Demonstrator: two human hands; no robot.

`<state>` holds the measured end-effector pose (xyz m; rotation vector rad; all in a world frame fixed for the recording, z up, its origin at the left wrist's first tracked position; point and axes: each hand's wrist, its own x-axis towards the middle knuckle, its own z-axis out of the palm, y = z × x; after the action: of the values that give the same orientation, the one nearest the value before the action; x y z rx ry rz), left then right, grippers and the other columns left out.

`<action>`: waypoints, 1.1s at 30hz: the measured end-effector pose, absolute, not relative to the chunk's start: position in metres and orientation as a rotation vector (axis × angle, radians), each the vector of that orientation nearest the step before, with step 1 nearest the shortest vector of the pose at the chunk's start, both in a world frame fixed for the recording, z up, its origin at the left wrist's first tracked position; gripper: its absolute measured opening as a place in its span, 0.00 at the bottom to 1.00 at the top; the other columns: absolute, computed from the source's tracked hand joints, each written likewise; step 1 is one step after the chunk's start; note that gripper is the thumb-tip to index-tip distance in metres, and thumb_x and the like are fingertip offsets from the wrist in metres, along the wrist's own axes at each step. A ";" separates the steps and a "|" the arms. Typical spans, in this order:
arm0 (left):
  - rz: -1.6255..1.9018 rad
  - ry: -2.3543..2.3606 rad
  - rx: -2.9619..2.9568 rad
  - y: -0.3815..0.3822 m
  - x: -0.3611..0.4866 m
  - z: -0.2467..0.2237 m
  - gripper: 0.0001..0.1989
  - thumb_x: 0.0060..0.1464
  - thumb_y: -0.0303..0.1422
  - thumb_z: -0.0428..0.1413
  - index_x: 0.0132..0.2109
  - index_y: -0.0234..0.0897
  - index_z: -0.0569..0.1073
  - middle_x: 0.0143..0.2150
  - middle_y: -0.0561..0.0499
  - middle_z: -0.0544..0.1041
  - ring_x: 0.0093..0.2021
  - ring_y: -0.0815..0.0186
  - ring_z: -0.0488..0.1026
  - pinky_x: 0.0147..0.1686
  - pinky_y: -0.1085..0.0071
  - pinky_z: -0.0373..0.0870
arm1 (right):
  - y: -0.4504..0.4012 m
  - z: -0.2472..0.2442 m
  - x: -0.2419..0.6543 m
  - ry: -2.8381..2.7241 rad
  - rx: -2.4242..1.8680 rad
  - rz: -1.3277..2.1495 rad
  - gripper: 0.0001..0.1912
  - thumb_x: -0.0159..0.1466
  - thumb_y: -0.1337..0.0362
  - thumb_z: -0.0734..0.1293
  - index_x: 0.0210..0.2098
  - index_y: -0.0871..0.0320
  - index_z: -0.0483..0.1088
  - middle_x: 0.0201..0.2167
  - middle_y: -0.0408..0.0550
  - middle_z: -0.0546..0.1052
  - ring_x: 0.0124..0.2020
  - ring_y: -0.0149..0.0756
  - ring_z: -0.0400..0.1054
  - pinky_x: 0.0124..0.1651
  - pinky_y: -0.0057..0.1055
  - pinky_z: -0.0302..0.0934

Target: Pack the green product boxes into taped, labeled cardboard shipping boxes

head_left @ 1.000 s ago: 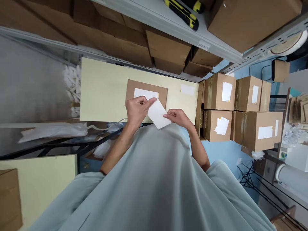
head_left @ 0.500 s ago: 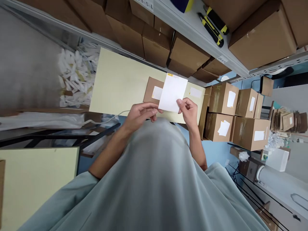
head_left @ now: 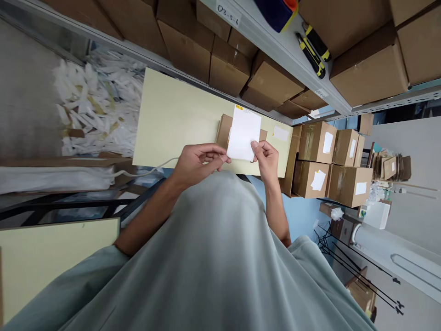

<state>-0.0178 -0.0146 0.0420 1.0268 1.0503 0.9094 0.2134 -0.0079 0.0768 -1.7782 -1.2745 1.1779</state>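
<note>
A white paper sheet [head_left: 244, 132] with a small orange mark at its top edge is held up in front of me. My right hand [head_left: 267, 161] pinches its lower right corner between thumb and fingers. At the lower left corner, my left hand [head_left: 200, 162] has its thumb and fingertips closed on the edge. Behind the sheet, a brown cardboard piece [head_left: 223, 128] lies on the pale yellow tabletop [head_left: 172, 115], mostly covered from view. A small white label [head_left: 280, 133] rests on the tabletop to the right.
Brown boxes [head_left: 227, 59] line the shelf behind the table, and two utility knives [head_left: 313, 50] lie on the shelf above. Labelled cartons [head_left: 312, 177] are stacked at the right. A heap of white scraps [head_left: 98, 108] lies left. A pale cable [head_left: 148, 172] runs along the table's near edge.
My left thumb and fingers have closed at the sheet's lower left corner, where they were looser before. The sheet has shifted slightly left over the cardboard piece. My view has turned a little.
</note>
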 end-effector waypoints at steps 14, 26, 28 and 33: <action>0.911 1.111 1.096 -0.010 -0.069 0.024 0.17 0.56 0.50 0.66 0.38 0.40 0.81 0.34 0.48 0.82 0.32 0.63 0.78 0.33 0.67 0.77 | -0.014 0.080 0.138 -1.637 -1.691 1.143 0.21 0.74 0.37 0.75 0.45 0.47 0.85 0.44 0.49 0.81 0.43 0.41 0.76 0.46 0.40 0.74; 0.886 1.287 1.239 -0.010 -0.108 -0.018 0.08 0.58 0.39 0.66 0.38 0.40 0.84 0.34 0.52 0.84 0.32 0.65 0.77 0.35 0.70 0.73 | -0.002 0.069 0.114 -1.701 -1.682 1.108 0.16 0.74 0.47 0.73 0.38 0.52 0.80 0.39 0.46 0.80 0.38 0.36 0.74 0.39 0.34 0.68; 0.833 1.533 1.205 0.008 -0.128 -0.041 0.05 0.57 0.34 0.64 0.39 0.40 0.84 0.34 0.54 0.86 0.35 0.64 0.79 0.42 0.69 0.75 | 0.001 0.069 0.125 -1.594 -1.733 1.028 0.17 0.73 0.46 0.72 0.38 0.53 0.78 0.38 0.46 0.80 0.36 0.35 0.74 0.38 0.33 0.68; 0.554 2.242 0.887 0.070 -0.210 -0.088 0.10 0.66 0.32 0.63 0.50 0.33 0.86 0.47 0.47 0.91 0.53 0.54 0.84 0.62 0.55 0.79 | -0.002 0.079 0.158 -1.258 -1.838 0.958 0.19 0.70 0.43 0.73 0.38 0.52 0.74 0.29 0.39 0.73 0.27 0.32 0.72 0.31 0.29 0.65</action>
<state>-0.2104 0.0702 -0.0876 0.8866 2.2423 0.5540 0.1577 -0.0016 0.0789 -1.8381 -1.2579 0.9577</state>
